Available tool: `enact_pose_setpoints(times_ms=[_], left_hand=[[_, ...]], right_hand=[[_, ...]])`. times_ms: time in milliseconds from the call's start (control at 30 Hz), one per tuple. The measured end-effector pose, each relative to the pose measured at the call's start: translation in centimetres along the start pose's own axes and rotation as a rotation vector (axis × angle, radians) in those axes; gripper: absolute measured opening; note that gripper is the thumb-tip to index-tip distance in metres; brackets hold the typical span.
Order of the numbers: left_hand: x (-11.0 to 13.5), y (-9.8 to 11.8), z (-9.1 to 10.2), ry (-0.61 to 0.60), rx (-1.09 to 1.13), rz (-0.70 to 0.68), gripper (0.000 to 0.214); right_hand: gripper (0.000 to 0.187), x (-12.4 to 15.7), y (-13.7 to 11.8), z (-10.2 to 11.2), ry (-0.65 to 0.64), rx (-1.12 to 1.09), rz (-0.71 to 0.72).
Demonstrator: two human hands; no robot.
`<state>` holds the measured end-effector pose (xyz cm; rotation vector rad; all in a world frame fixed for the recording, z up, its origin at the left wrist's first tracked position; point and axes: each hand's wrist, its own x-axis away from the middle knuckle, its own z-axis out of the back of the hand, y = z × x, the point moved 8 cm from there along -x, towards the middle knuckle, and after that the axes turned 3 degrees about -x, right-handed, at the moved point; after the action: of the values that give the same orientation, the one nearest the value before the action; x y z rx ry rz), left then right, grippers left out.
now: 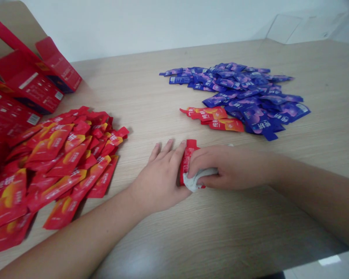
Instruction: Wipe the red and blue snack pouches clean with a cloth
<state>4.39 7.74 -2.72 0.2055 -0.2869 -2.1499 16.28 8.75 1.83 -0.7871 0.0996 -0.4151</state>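
**Head view**

**Left hand** [159,178]: fingers spread wide on the table, the index finger's side against the sachet.

**Right hand** [232,168]: fingers curled narrow, pinching a crumpled white tissue [195,180] onto the sachet.

**Held item:** a glossy red foil sachet [187,157], flat and crimped, between both hands.

**Done, by appearance:** two red sachets [212,114] lie beside the purple sachets [241,93], a loose, slippery-looking heap.

**Left, by appearance:** a much larger heap of red sachets [72,155] beside open red cartons [29,81].

**Surface:** a pale wood-grain table [221,236].

Red sachets [50,141] with orange swoosh; purple sachets [258,116].
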Motion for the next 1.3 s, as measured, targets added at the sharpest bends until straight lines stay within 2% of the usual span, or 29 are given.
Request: enact_pose_setpoints(times_ms=[233, 367, 467, 700, 867, 933, 1033, 1133, 1233, 1300], left_hand=[[0.0, 0.0, 0.0, 0.008, 0.042, -0.007, 0.109], [0.0, 0.0, 0.1, 0.01, 0.035, -0.006, 0.107], [0.0, 0.1, 0.2, 0.01, 0.005, -0.01, 0.109], [0.3, 0.5, 0.1, 0.025, -0.059, -0.047, 0.108], [0.5, 1.4, 0.2, 0.008, -0.119, -0.145, 0.078], [0.6, 2.1, 0.0, -0.019, -0.095, -0.183, 0.078], [0.8, 3.2, -0.1, -0.038, -0.083, -0.132, 0.075], [1.3, 4.6, 0.0, -0.056, -0.187, -0.093, 0.05], [2.3, 5.5, 0.1, -0.131, -0.3, -0.114, 0.057], [3.1, 5.1, 0.6, -0.178, -0.277, -0.081, 0.062]], right_hand=[[0.019, -0.8, 0.8, -0.4, 0.074, 0.177, 0.009], [0.012, -0.7, 1.2, -0.4, 0.114, 0.298, 0.016], [0.009, -0.6, 1.9, 0.1, 0.166, 0.398, -0.005], [0.018, -0.7, 4.4, 1.5, 0.288, 0.533, -0.094], [0.018, 0.1, 6.6, 2.9, 0.537, 0.435, -0.135], [0.017, 0.5, 7.2, 3.4, 0.625, 0.38, -0.163], [0.02, 1.1, 7.6, 3.9, 0.71, 0.328, -0.186], [0.023, 1.5, 8.0, 4.4, 0.776, 0.281, -0.206], [0.025, 1.6, 8.5, 4.7, 0.802, 0.241, -0.22], [0.025, 1.6, 8.7, 4.7, 0.802, 0.232, -0.221]])
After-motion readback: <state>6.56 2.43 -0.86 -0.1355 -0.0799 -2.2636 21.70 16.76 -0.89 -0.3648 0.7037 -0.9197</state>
